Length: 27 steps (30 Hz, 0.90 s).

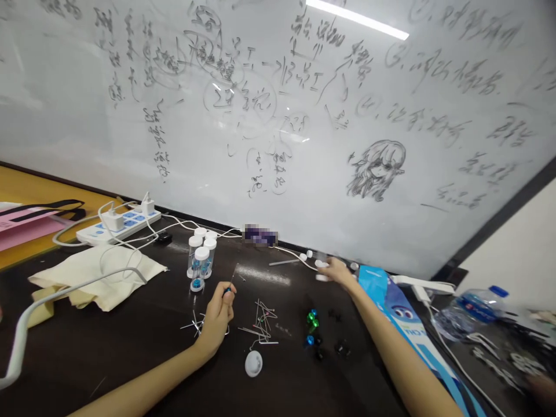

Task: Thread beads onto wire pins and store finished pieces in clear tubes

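My left hand [217,318] is closed in a pinch on a small dark blue piece [226,291] with a thin metal rod pointing up from it. Below that hand lie several thin metal pieces [197,324], partly hidden by it. My right hand [336,271] reaches to the whiteboard's foot, its fingertips at several small white caps [321,264]; blur hides whether it grips one. Between my arms are a heap of thin metal rods [263,321], a round white piece [253,364], and shiny green and blue pieces [312,318] beside small black ones [342,348].
Clear tubes with white caps [201,253] stand left of centre. A power strip [124,226], cables and a cream cloth [99,275] lie further left. At right are a blue packet [403,313] and a water bottle [471,310]. A whiteboard [304,191] borders the table's back.
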Tool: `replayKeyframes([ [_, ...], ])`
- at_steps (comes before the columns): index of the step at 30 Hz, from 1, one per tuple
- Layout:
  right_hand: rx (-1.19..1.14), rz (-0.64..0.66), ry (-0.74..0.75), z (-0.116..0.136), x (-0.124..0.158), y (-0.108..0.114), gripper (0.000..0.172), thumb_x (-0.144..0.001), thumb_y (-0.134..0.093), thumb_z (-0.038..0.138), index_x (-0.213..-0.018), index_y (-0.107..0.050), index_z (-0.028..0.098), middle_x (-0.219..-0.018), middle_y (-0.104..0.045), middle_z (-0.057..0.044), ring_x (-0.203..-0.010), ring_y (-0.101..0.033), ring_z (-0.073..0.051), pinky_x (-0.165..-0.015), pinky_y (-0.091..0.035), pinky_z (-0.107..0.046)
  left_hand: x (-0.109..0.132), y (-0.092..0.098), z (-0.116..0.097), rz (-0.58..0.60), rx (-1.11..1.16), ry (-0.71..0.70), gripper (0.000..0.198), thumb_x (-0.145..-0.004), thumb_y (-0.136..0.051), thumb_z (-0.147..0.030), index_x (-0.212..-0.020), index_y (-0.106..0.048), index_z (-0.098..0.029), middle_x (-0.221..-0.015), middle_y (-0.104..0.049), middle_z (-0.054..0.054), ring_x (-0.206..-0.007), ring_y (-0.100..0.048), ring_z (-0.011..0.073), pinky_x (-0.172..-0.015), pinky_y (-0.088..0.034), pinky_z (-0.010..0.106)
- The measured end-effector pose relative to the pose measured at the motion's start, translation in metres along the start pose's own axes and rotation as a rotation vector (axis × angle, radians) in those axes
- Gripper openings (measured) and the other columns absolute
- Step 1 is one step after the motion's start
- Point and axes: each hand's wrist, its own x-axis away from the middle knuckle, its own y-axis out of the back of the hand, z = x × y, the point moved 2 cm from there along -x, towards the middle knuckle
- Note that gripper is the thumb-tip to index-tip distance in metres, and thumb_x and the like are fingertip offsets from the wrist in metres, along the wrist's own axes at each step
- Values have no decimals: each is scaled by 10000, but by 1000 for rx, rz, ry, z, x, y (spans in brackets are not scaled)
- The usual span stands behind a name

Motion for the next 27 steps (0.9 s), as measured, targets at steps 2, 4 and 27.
replayKeyframes([
  [2, -178, 89, 194, 37, 24, -18, 287, -949, -586, 285, -1201, -574, 148, -1165, -619, -85, -959, -648, -210, -803, -561, -398, -4, 2, -4, -59, 28, -29, 249, -959, -431, -466, -951, -484, -223, -618, -313, -90, -424, -278, 70, -379, -258, 148],
  [4, -329, 151, 374, 78, 50, -41, 284, -928, -616, 252, -1187, -572, 143, -1135, -638, -79, -926, -664, -197, -780, -569, -371, -9, 5, -10, -118, 50, -64, 235, -955, -450, -453, -958, -499, -223, -654, -360, -74, -449, -321, 75, -387, -302, 147],
  [27, 84, -52, 138, 46, -33, -33, 294, -950, -582, 291, -1212, -574, 158, -1225, -593, -101, -1022, -626, -226, -856, -539, -420, -37, 20, -35, -282, 159, -191, 250, -963, -477, -448, -938, -547, -209, -657, -388, -56, -462, -300, 68, -390, -284, 132],
])
